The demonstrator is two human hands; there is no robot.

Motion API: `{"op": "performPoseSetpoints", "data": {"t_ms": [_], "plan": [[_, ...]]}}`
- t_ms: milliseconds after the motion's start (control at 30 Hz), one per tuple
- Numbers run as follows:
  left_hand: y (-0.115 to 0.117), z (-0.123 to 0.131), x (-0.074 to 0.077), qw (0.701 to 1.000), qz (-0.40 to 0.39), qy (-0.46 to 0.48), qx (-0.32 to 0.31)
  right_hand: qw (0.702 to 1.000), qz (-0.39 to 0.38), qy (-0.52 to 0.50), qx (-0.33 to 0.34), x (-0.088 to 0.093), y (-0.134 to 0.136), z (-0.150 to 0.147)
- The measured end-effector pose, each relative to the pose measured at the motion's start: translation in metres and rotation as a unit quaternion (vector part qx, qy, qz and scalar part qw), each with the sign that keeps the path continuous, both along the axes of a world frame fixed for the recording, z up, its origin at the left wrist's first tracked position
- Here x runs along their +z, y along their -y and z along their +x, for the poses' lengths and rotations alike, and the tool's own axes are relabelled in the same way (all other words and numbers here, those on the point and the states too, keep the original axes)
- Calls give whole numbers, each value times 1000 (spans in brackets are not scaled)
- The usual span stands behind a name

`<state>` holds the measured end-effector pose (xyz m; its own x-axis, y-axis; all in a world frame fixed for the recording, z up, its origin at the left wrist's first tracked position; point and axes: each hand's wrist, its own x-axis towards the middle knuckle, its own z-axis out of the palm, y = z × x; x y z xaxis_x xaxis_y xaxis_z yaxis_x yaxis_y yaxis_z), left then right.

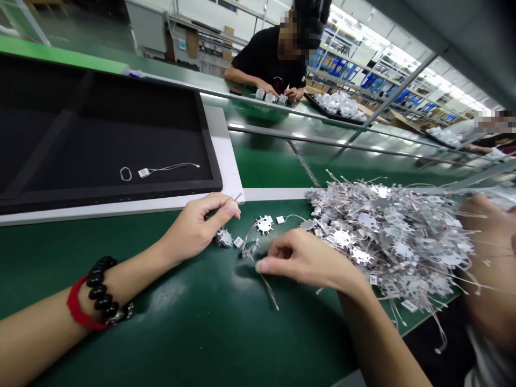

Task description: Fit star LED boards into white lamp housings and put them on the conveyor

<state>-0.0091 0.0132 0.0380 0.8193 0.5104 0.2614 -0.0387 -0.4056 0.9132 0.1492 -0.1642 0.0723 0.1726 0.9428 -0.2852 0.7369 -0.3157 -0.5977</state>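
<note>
My left hand (197, 226) rests on the green bench, fingers pinched on a thin wire whose small silver star-shaped part (224, 237) lies just under it. My right hand (300, 257) is curled beside it, fingers pinched on another thin wire (268, 286) that trails toward me. A loose star-shaped part (265, 224) with a white tag lies between the hands. A big heap of the same wired metal parts (387, 242) lies to the right of my right hand.
A black tray (121, 134) at the left holds one wired tag and a small ring. A conveyor runs across behind. A person in black works opposite at another tray of white parts (338, 105). Another person's arm (487, 258) is at the far right.
</note>
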Motion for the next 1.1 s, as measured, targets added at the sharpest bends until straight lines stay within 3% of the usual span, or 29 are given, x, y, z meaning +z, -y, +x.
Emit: {"op": "performPoseSetpoints", "data": {"t_ms": [133, 333, 467, 567, 733, 900, 1000, 1100], "plan": [[1, 0, 1, 1000, 1, -3, 0, 996, 3, 8, 91, -3, -1, -8], [2, -1, 2, 999, -32, 8, -15, 997, 63, -55, 5, 2, 1, -6], [1, -1, 5, 998, -52, 31, -14, 988, 81, 74, 105, -7, -2, -7], [-2, -1, 9, 996, -70, 49, -8, 972, 122, 157, 126, -14, -5, -6], [-7, -3, 18, 982, -167, 83, -8, 967, 179, 158, 83, -12, -3, 0], [-7, -3, 24, 975, -204, 91, -4, 959, 140, 173, 174, -19, -5, 0], [-7, -4, 24, 978, -195, 69, -10, 961, 189, 129, 154, -22, -7, 0], [-7, -6, 25, 983, -178, 48, -26, 965, 250, 36, 75, -17, -6, 0]]}}
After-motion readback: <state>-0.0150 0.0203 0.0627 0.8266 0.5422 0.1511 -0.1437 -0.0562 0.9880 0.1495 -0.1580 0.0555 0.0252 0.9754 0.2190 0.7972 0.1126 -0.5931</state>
